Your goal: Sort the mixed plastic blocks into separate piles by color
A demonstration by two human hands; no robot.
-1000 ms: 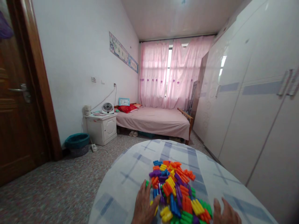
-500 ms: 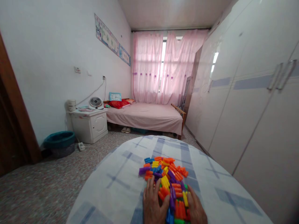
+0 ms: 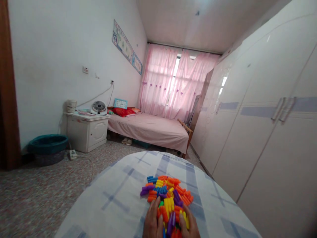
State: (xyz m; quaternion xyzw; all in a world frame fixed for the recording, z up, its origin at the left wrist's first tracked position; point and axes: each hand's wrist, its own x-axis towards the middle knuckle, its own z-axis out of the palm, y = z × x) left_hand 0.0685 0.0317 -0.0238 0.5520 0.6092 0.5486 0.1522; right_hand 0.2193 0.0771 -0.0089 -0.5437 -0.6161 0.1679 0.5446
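A heap of small plastic building blocks (image 3: 165, 193) in orange, yellow, purple, blue and green lies on a table covered with a white and blue checked cloth (image 3: 119, 201). My left hand (image 3: 153, 222) and my right hand (image 3: 188, 225) rest at the near end of the heap, close together. Their fingers are curled in among the blocks and press on them from either side. Only the fingers and backs of the hands show at the bottom edge; the wrists are cut off.
A bed with a pink sheet (image 3: 148, 129) stands under pink curtains (image 3: 170, 86). A white bedside cabinet (image 3: 85, 132) carries a small fan (image 3: 99, 107). A teal basin (image 3: 47, 145) sits on the floor by the left wall. White wardrobes (image 3: 262, 132) line the right side.
Both hands have come together from apart, closing in on the near end of the block heap. The view has swung to the right and tilted up, and the door has left the frame.
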